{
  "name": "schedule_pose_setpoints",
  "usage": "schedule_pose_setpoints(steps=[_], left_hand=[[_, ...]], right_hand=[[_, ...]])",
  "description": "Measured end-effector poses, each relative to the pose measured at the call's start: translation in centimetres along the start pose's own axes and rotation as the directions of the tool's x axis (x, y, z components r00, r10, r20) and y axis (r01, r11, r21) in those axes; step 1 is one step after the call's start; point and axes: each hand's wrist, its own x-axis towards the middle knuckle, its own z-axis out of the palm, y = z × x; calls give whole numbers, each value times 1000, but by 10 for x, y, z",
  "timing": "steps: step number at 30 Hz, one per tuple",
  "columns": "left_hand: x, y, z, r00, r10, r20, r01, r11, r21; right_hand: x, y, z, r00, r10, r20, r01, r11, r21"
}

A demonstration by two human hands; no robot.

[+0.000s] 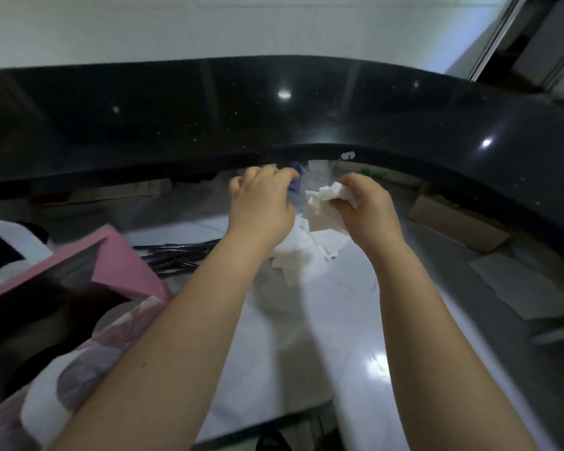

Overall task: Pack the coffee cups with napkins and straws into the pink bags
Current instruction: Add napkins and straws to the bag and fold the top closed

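My right hand (pixel 363 203) grips crumpled napkins (pixel 324 214) above the bench (pixel 306 336); my left hand (pixel 261 203) curls (on what, I cannot tell). Best to peel one off cleanly for the pink bag (pixel 124 262).

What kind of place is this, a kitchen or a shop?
Probably the serving side of a café or drinks shop, though I can't be sure. A raised black counter runs in front, and a pink bag, black straws and white napkins lie on the white worktop.
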Motion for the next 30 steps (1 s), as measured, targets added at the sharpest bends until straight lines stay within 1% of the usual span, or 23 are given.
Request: schedule_pose_setpoints(steps=[4, 8, 10, 12, 16, 20, 23, 27, 30], left_hand=[[-14, 2, -56, 999, 1, -52, -1, 1000, -12], [-36, -22, -104, 995, -27, -97, 26, 1000, -11], [-51, -44, -123, 992, -67, -109, 67, 998, -3], [-66, -66, -141, 986, -117, -123, 118, 993, 3], [-103, -109, -175, 953, -245, -177, 249, 969, -1], [-144, -149, -205, 897, -369, -245, 360, 929, -81], [-173, -175, -219, 857, -463, -228, 431, 885, -176], [-208, -197, -215, 816, -552, -172, 488, 817, -308], [-227, -206, -206, 829, -543, -137, 470, 807, -357]], right_hand=[[0, -51, -24, 998, -44, -40, 46, 998, 45], [1, -111, -32, 972, -212, -103, 219, 974, 63], [2, -140, -28, 950, -296, -105, 304, 950, 73], [2, -166, -19, 938, -336, -88, 344, 933, 101], [-3, -213, 6, 919, -392, -30, 389, 893, 228], [-13, -255, 29, 890, -455, 32, 413, 835, 364], [-22, -278, 42, 859, -505, 85, 417, 785, 458], [-34, -297, 57, 820, -539, 193, 375, 760, 531], [-44, -304, 66, 780, -577, 242, 357, 728, 585]])
